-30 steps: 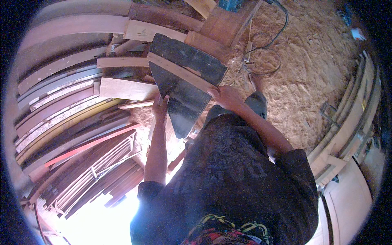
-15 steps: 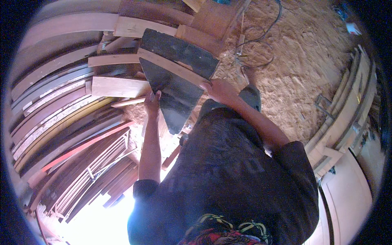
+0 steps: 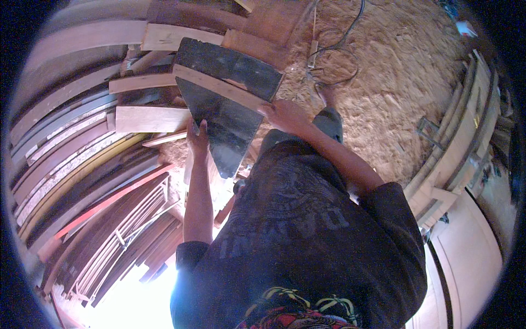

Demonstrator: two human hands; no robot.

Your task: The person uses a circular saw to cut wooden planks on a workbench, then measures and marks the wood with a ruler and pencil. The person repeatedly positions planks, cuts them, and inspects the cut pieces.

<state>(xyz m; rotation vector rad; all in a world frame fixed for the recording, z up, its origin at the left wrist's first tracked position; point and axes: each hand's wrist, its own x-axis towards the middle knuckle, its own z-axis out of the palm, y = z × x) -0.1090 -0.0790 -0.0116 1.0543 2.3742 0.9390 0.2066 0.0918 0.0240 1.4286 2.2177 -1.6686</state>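
Left grip (image 3: 198,140) and right grip (image 3: 286,117) pinch opposite edges of the black board (image 3: 222,118) at upper centre, sensible holds for something likely stiff and fairly light.

A rough, tan floor (image 3: 402,93) looks strewn with shavings or dust. Near its far left corner, a dark cord (image 3: 349,35) curls into a loose loop beside a slim pale stick (image 3: 313,54). Along the floor's left edge lie long stacked boards, among them a yellow board (image 3: 87,162), a red strip (image 3: 112,198) and a bundle of thin slats (image 3: 109,247). Pale planks (image 3: 466,145) line the right edge, a small frame (image 3: 430,132) against them; nearer, a smooth whitish panel (image 3: 468,257) lies beyond their end.
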